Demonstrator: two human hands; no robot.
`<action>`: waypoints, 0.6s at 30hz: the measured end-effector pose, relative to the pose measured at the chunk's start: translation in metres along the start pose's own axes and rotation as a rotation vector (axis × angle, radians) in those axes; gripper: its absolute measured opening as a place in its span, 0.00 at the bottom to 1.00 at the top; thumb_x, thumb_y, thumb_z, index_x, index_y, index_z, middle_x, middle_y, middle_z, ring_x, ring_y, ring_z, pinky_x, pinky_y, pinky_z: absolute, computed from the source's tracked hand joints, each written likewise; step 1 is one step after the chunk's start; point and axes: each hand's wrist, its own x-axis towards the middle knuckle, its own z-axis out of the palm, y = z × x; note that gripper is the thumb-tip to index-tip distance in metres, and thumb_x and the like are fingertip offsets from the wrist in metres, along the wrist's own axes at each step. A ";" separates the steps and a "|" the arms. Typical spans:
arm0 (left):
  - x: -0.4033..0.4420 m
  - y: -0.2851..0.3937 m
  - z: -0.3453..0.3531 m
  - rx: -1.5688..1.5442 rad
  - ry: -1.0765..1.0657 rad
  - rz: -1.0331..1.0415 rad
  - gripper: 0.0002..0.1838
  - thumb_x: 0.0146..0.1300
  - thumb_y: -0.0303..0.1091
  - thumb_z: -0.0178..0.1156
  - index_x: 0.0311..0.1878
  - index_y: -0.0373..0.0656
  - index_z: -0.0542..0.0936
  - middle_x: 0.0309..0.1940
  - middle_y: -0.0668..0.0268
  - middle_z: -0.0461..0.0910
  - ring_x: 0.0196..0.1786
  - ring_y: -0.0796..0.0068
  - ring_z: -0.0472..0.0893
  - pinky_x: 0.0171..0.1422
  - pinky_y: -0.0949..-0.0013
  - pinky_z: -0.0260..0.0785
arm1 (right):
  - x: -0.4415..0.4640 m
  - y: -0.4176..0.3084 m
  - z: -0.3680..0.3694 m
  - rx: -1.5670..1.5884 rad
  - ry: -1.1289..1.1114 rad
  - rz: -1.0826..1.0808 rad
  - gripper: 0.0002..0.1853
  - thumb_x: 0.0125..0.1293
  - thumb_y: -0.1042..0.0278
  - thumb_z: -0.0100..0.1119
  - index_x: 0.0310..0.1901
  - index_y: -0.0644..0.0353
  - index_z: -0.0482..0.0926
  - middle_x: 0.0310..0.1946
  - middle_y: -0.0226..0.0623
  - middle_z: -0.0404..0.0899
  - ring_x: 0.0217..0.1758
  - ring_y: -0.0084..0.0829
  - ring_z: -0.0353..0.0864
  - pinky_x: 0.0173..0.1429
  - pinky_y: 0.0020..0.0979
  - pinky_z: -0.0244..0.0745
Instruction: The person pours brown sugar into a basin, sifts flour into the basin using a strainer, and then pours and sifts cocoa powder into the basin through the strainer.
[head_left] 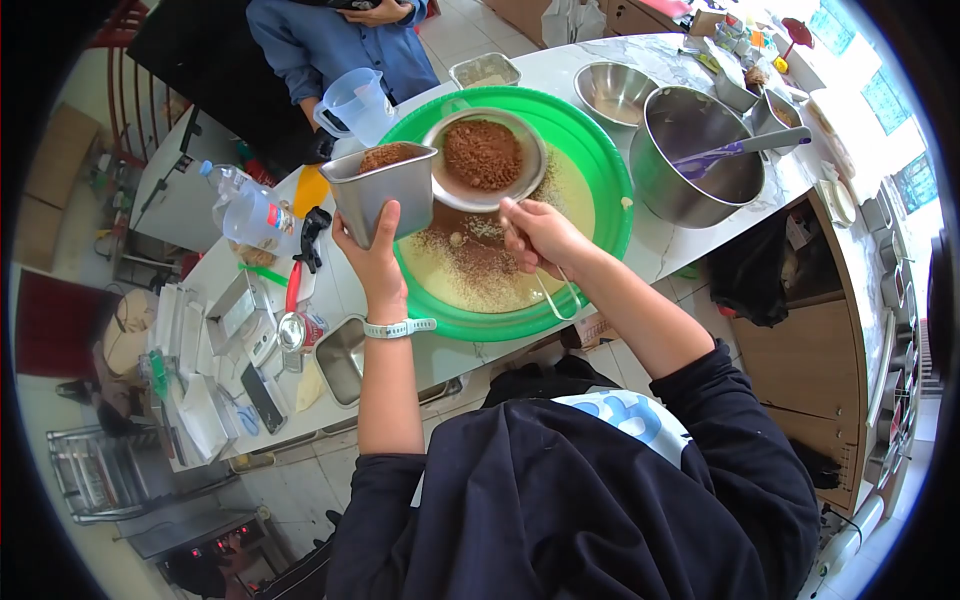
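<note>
My left hand (378,262) is wrapped round a tapered metal container (398,197) with brown powder inside, tilted next to the sieve. My right hand (542,236) grips the handle of a round metal sieve (452,193); the handle's looped end (548,298) sticks out below the hand. A heap of lumpy brown powder (482,155) lies in the sieve. Beneath is a large green basin (612,205) of pale yellow batter (440,275), dusted with brown powder, thickest under the sieve.
To the right stand a deep metal mixing bowl (660,190) with a purple-and-grey spatula (745,150) and a shallow steel bowl (590,78). A clear jug (362,105) sits before a person in a blue shirt (345,50). Metal tins, a phone (263,398) and bottles occupy the left.
</note>
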 end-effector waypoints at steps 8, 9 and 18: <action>0.001 0.001 0.000 -0.012 0.005 -0.022 0.47 0.47 0.35 0.71 0.62 0.35 0.49 0.57 0.58 0.59 0.59 0.69 0.63 0.65 0.66 0.54 | 0.003 0.004 -0.002 0.062 0.032 0.026 0.16 0.70 0.56 0.42 0.31 0.60 0.65 0.15 0.29 0.65 0.11 0.20 0.61 0.15 0.24 0.63; 0.000 0.002 0.002 -0.027 0.016 -0.033 0.47 0.47 0.35 0.71 0.63 0.35 0.48 0.57 0.58 0.59 0.59 0.68 0.63 0.65 0.66 0.54 | 0.001 0.003 -0.001 0.088 0.040 0.035 0.16 0.70 0.56 0.42 0.32 0.60 0.65 0.15 0.29 0.65 0.11 0.20 0.61 0.15 0.24 0.63; 0.001 -0.002 -0.001 0.015 0.032 0.002 0.49 0.46 0.36 0.72 0.63 0.34 0.48 0.56 0.58 0.58 0.59 0.68 0.63 0.65 0.66 0.54 | -0.003 -0.002 0.000 -0.026 -0.002 0.001 0.15 0.70 0.56 0.42 0.31 0.60 0.65 0.15 0.29 0.65 0.11 0.21 0.63 0.16 0.24 0.63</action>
